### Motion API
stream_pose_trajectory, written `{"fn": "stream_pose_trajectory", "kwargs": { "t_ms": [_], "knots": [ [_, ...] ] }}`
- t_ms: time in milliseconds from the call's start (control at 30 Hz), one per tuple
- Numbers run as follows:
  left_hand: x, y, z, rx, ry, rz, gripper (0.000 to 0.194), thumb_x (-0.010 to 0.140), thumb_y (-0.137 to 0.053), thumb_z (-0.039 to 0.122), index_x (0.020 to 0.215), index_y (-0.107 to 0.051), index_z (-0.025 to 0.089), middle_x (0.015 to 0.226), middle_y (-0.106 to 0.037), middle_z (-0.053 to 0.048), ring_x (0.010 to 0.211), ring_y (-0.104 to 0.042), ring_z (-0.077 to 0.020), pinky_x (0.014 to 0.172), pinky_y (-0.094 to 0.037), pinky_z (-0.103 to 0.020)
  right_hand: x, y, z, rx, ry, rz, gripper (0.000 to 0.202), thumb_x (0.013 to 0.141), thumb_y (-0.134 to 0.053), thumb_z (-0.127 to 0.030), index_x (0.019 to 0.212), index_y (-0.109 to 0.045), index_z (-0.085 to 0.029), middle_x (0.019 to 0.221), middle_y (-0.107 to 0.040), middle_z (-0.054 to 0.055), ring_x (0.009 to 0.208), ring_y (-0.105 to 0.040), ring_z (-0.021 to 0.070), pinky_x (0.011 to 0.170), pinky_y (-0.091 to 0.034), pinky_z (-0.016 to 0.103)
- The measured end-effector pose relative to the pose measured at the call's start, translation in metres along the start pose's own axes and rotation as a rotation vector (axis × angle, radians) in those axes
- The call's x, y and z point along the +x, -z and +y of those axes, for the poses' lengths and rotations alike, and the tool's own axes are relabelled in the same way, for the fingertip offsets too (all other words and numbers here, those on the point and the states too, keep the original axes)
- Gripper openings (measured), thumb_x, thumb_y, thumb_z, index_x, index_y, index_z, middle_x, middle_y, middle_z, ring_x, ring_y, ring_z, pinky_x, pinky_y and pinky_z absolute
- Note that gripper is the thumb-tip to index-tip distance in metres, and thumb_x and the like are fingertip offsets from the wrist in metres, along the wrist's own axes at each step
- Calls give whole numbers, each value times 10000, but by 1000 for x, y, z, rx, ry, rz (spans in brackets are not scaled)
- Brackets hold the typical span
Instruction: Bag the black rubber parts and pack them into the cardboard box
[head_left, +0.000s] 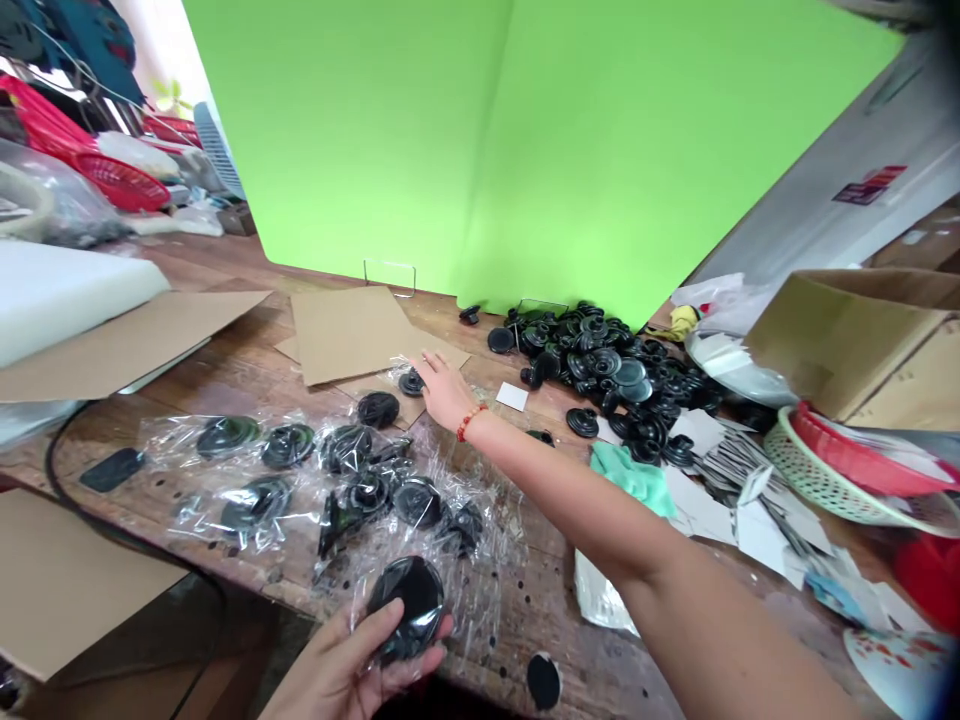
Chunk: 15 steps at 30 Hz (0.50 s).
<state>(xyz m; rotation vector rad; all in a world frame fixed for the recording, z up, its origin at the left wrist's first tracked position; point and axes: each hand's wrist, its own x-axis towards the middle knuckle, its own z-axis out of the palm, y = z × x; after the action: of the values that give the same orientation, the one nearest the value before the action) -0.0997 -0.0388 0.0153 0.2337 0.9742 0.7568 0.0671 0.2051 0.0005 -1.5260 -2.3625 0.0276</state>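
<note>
My left hand (367, 650) grips a round black plastic part (409, 600) in a clear plastic bag, its flat disc face turned up, at the table's front edge. Stretched out over the table, my right hand (442, 392) wears a red bead bracelet. Its fingers look extended beside a small bagged black part (411, 382) near the cardboard; whether they touch it is hard to tell. Between my hands and to the left lie several bagged black parts (367, 490), their clear wrapping crumpled and overlapping.
A heap of unwrapped black parts (600, 360) lies at right, before green boards (487, 150). White cards (765, 520), a teal cloth (634, 478), a pale green basket (817, 485) and a cardboard box (847, 340) are farther right. Flat cardboard (352, 330) and a black cable (56, 460) lie left.
</note>
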Motion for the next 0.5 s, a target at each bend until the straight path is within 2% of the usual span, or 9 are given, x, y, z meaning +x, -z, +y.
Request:
{"fn": "stream_pose_trajectory", "kwargs": {
  "t_ms": [67,167,233,367,433,500],
  "knots": [
    [-1,1,1,14,7,-7,579,726,-752,293,1239,-551,114,1141,-682,-148,1054,-642,-354,958,-502,-475,16,-7,4,-9,20,-45,603,853,-442,-32,1438,-363,-153,1493,-351,124,1364,-287,279,1078,-317,417],
    [-1,3,3,23,-16,-40,786,758,-725,292,1427,-326,184,1132,-680,-134,1018,-661,-337,945,-496,-476,28,-14,7,-15,71,-126,490,862,-428,-34,1333,-501,-150,1381,-494,119,1241,-442,259,1033,-367,391],
    [-1,4,3,18,-35,-59,837,767,-717,298,1458,-249,245,1115,-682,-111,994,-672,-322,927,-502,-465,23,-14,5,-23,107,-172,409,862,-411,-20,1205,-598,-138,1263,-581,122,1127,-520,244,983,-400,370],
    [1,5,4,15,-13,-31,821,741,-738,347,1429,-293,300,1095,-679,-80,934,-688,-311,853,-538,-450,-9,-2,-6,-58,160,-247,293,853,-457,-37,1031,-669,-134,1075,-650,124,1006,-561,236,889,-434,339],
    [2,5,3,27,5,2,826,709,-763,364,1408,-330,291,1061,-689,-71,897,-694,-307,818,-554,-438,-28,10,-5,-66,173,-267,249,880,-533,-155,1100,-645,-178,1108,-645,90,1012,-560,211,894,-427,305],
    [4,6,1,33,18,17,833,677,-788,360,1387,-364,260,1009,-701,-69,888,-695,-313,805,-562,-428,-41,25,6,-79,127,-258,293,920,-536,-289,1199,-592,-221,1187,-624,54,1068,-549,177,934,-401,263]
  ]
}}
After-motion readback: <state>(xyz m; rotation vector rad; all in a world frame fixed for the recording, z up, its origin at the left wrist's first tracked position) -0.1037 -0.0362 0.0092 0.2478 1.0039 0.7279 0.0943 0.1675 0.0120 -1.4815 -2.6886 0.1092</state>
